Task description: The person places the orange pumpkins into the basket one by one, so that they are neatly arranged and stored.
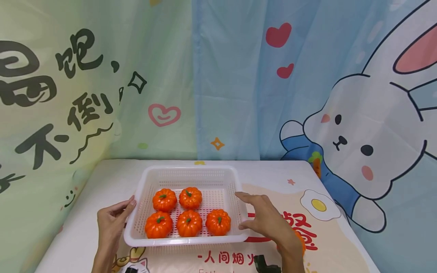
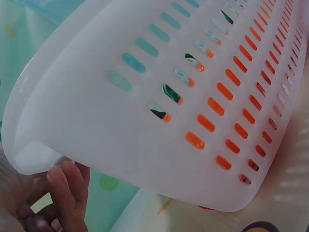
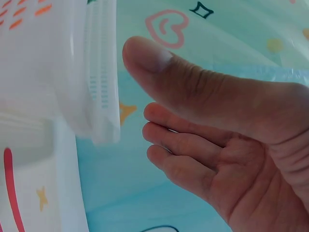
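Observation:
A white perforated plastic basket (image 1: 186, 240) is in the middle of the head view, with several small orange toy pumpkins (image 1: 189, 223) with green stems on its floor. At its left end my left hand (image 1: 110, 223) pinches the rim between thumb and fingers; the left wrist view shows the fingers (image 2: 70, 191) curled under that rim. My right hand (image 1: 264, 216) is beside the right end, thumb and fingers spread around the rim. In the right wrist view a gap shows between the thumb (image 3: 149, 58) and the basket edge (image 3: 108, 87), and the palm holds nothing.
Another orange thing (image 1: 302, 242) is on the table, mostly hidden behind my right wrist. The tabletop cloth (image 1: 341, 242) carries printed red characters, a fried egg and a cat. A printed curtain (image 1: 228, 76) hangs behind the table's back edge.

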### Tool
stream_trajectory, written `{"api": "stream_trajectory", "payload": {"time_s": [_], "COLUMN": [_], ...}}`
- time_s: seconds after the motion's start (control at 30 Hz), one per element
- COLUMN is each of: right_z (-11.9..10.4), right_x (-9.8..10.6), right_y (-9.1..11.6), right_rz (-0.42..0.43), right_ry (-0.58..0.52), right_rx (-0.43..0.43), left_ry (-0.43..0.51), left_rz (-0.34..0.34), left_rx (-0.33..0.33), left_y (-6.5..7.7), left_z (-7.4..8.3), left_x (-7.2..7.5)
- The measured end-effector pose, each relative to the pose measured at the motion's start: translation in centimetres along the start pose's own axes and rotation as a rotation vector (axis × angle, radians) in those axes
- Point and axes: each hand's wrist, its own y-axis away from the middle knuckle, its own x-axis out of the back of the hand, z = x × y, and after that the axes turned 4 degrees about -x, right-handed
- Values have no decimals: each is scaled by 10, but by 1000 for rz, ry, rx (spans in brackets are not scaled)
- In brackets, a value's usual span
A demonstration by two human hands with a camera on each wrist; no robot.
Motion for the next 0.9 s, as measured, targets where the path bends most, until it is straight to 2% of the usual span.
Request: {"api": "stream_trajectory", "payload": {"time_s": [0.3,0.77,0.9], "right_z": [17,44,53], "right_x": [14,22,25], "right_y": [12,20,21], "right_rz": [29,29,25], "right_ry": [27,81,89], "right_rx": [-61,-173,-174], "left_ry": [-76,-68,-75], "left_rz": [-19,-18,-19], "left_rx": [-4,21,19], "left_y": [0,0,-1], "left_z": [0,-2,-2], "left_x": [0,0,0]}}
